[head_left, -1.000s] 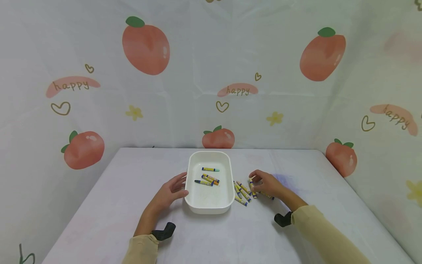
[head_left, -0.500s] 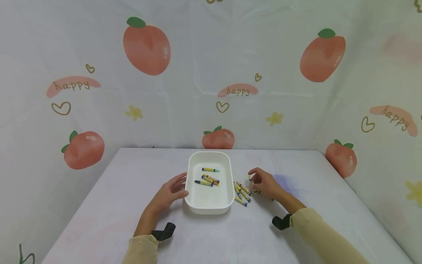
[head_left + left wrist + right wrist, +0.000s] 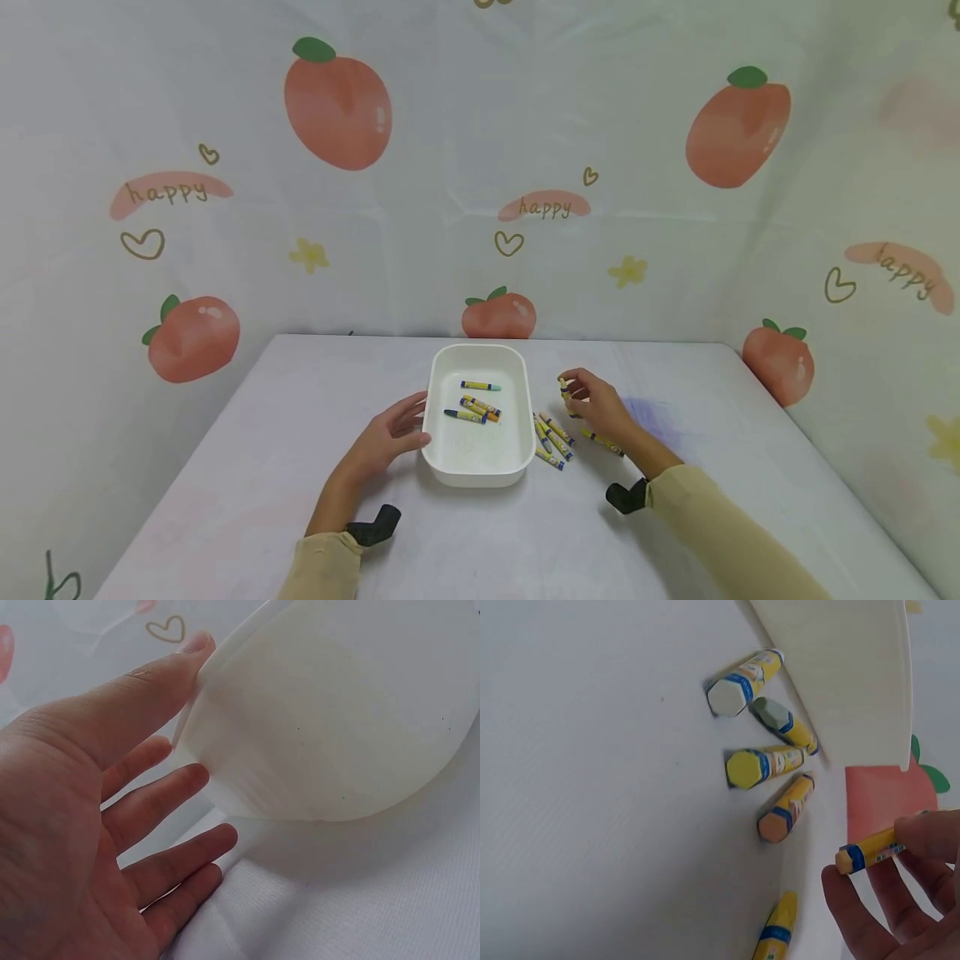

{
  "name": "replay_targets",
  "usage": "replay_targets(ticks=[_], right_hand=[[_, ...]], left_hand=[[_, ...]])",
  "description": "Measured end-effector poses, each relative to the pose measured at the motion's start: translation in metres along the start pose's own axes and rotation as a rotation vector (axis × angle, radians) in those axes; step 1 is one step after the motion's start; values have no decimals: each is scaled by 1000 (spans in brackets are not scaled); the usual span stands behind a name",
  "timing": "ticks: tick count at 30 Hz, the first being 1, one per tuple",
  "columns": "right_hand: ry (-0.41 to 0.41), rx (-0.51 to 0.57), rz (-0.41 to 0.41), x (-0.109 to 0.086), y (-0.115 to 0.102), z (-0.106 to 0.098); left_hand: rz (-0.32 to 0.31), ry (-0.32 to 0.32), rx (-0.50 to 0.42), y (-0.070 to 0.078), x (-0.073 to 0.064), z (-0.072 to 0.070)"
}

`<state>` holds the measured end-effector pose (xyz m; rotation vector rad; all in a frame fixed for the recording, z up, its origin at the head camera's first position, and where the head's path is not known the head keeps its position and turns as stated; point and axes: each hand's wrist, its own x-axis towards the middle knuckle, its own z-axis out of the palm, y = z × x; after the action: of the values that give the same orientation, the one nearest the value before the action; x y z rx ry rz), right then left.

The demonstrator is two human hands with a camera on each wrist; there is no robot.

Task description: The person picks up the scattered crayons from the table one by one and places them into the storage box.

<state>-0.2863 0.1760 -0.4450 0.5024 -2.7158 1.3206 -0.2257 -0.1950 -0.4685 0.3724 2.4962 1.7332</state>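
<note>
My right hand (image 3: 603, 408) pinches a crayon (image 3: 870, 850) between thumb and fingers, raised off the table right of the white plastic tray (image 3: 480, 480). The crayon has a yellow wrapper, blue bands and a peach-coloured end. My left hand (image 3: 385, 437) rests at the tray's left side, its thumb on the rim and its fingers (image 3: 161, 799) spread loosely by the outer wall. Inside the tray lie several crayons, among them a pale green one (image 3: 480, 386) and a dark one (image 3: 465, 417).
Several crayons (image 3: 557, 444) lie close together against the tray's right side. A single yellow crayon (image 3: 778, 926) lies apart, below my right hand. A white cloth covers the table (image 3: 480, 550), and a printed curtain (image 3: 442, 208) hangs behind it.
My right hand has lifted the crayon from the table and moved slightly back and left with it. The yellow crayon beneath is uncovered now. My left hand and the tray look unmoved.
</note>
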Motion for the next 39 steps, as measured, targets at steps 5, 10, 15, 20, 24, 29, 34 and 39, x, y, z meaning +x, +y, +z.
replay_targets(ticks=[5,10,15,20,24,29,34,39], right_hand=[[-7,-14,-2,3,-7,3],[-33,2,-18,6,-12,5],[-65,60,2,8,-19,6],[-49,96,6,12,-21,6],[-30,108,-24,17,-21,5],[-31,99,-50,25,-25,4],[-40,78,-74,34,-36,3],[-51,70,-82,45,-49,5]], left_hand=[[7,-1,-9,1,-1,-1],[-4,-2,-13,0,-1,-2],[-24,11,-21,1,-1,-2],[-14,3,-16,0,-1,-2],[5,-7,-23,-1,0,-2],[1,-9,-31,-2,1,-1],[-10,-2,-29,-2,0,-1],[-20,12,-18,-2,0,-1]])
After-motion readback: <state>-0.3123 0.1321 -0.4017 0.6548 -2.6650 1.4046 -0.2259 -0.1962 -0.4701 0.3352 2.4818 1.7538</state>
